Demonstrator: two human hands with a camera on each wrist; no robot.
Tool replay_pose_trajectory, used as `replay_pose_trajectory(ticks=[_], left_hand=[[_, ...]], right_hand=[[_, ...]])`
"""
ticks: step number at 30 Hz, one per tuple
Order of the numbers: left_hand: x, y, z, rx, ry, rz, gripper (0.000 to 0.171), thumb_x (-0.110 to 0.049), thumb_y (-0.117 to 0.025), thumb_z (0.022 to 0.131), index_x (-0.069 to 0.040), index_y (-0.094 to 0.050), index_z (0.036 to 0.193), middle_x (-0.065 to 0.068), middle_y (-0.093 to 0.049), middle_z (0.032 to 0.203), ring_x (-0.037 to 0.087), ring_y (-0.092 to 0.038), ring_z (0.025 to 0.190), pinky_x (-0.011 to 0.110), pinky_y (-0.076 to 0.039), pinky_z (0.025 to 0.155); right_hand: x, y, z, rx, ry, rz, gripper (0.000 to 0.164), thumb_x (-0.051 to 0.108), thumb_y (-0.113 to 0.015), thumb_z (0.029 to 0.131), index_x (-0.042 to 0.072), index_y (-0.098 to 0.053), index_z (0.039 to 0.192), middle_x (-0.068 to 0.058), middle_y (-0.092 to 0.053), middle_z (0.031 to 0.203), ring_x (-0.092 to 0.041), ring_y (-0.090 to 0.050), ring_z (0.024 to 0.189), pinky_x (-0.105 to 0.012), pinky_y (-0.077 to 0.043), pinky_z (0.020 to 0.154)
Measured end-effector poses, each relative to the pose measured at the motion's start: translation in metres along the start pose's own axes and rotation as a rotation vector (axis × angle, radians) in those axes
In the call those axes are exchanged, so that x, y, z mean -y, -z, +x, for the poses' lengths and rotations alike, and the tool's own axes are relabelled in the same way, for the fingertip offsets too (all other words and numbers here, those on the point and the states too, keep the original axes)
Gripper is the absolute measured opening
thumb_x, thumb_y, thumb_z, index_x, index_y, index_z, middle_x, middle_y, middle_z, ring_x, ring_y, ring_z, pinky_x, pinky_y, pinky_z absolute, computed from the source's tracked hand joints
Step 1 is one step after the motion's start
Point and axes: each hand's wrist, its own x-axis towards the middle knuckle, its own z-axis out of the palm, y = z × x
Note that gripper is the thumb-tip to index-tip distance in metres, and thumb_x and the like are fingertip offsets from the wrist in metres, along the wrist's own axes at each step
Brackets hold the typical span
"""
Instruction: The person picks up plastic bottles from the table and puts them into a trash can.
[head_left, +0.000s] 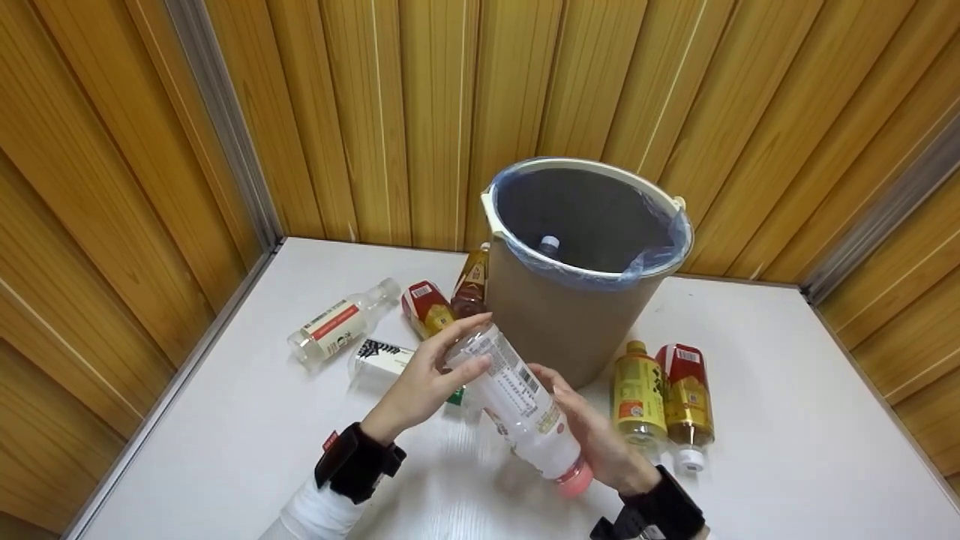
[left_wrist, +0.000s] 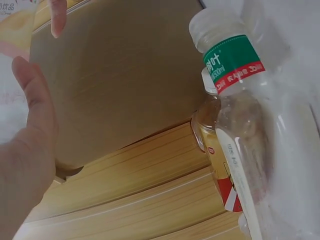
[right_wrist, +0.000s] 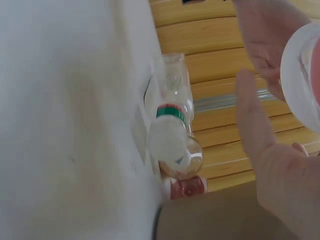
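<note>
Pink-capped clear plastic bottle with white label [head_left: 525, 412] slants cap-first toward table's [head_left: 787, 420] near edge, left hand [head_left: 421, 381] clamped round base, right hand [head_left: 604, 442] alongside, grip unclear, probably steadying.

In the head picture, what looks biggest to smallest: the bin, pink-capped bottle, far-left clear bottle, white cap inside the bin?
1. Bin
2. Pink-capped bottle (held up, so maybe nearer the camera)
3. Far-left clear bottle
4. White cap

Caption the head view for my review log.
Left hand grips a pink-capped bottle, right hand alongside, before a blue-lined bin with bottles on both sides.
</note>
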Motion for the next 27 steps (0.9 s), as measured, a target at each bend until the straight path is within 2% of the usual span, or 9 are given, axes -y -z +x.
replay_pose_trajectory(ticks=[4,7,12,15,20,22,27], left_hand=[[0.000,-0.006,0.008,-0.004,-0.018,-0.025,0.049,-0.020,-0.058,0.091,-0.016,-0.044,0.138,0.009,-0.050,0.135,0.024,-0.055,0.115,0.036,-0.053,0.089],[0.002,-0.008,0.011,-0.029,-0.022,-0.013,0.046,-0.020,-0.058,0.091,-0.014,-0.047,0.135,0.010,-0.050,0.135,0.024,-0.056,0.109,0.035,-0.053,0.087],[0.008,-0.009,0.012,-0.058,-0.008,0.000,0.044,-0.020,-0.057,0.092,-0.009,-0.047,0.133,0.010,-0.049,0.135,0.027,-0.058,0.104,0.033,-0.055,0.084],[0.010,-0.008,0.010,-0.076,-0.004,0.015,0.044,-0.021,-0.057,0.092,-0.011,-0.046,0.134,0.010,-0.049,0.135,0.027,-0.058,0.110,0.032,-0.053,0.088],[0.010,-0.007,0.007,-0.107,-0.007,0.055,0.042,-0.018,-0.056,0.093,-0.015,-0.046,0.134,0.008,-0.048,0.135,0.025,-0.057,0.114,0.028,-0.051,0.092],[0.007,-0.007,0.007,-0.119,-0.011,0.065,0.042,-0.016,-0.055,0.093,-0.014,-0.045,0.134,0.008,-0.047,0.135,0.025,-0.057,0.114,0.029,-0.051,0.091],[-0.016,-0.009,0.005,-0.157,-0.033,0.108,0.041,-0.010,-0.053,0.093,-0.005,-0.045,0.133,0.014,-0.049,0.133,0.030,-0.058,0.112,0.029,-0.052,0.090]], right_hand=[[-0.003,0.002,-0.002,0.090,-0.005,0.150,0.047,0.035,-0.012,0.101,0.032,-0.008,0.148,-0.003,-0.035,0.146,-0.037,-0.047,0.126,-0.055,-0.039,0.101],[-0.005,0.002,-0.003,0.123,0.000,0.182,0.046,0.037,-0.015,0.101,0.034,-0.012,0.147,-0.006,-0.040,0.143,-0.034,-0.051,0.122,-0.049,-0.041,0.099],[-0.007,0.001,-0.005,0.114,0.021,0.181,0.042,0.034,-0.019,0.101,0.039,-0.021,0.144,-0.008,-0.051,0.135,-0.024,-0.059,0.112,-0.038,-0.048,0.089],[-0.007,0.002,-0.007,0.129,0.054,0.187,0.045,0.030,-0.019,0.102,0.040,-0.015,0.145,-0.010,-0.049,0.137,-0.024,-0.059,0.111,-0.036,-0.050,0.087],[-0.005,0.004,-0.009,0.115,0.065,0.148,0.050,0.028,-0.020,0.101,0.031,0.000,0.147,-0.010,-0.048,0.137,-0.024,-0.060,0.110,-0.038,-0.050,0.088],[-0.002,0.004,-0.010,0.096,0.057,0.120,0.052,0.026,-0.021,0.101,0.028,0.002,0.147,-0.010,-0.048,0.136,-0.024,-0.060,0.109,-0.039,-0.050,0.088],[0.006,0.003,-0.011,0.063,0.052,0.070,0.055,0.019,-0.023,0.099,0.026,0.001,0.148,-0.012,-0.047,0.135,-0.027,-0.060,0.108,-0.042,-0.050,0.085]])
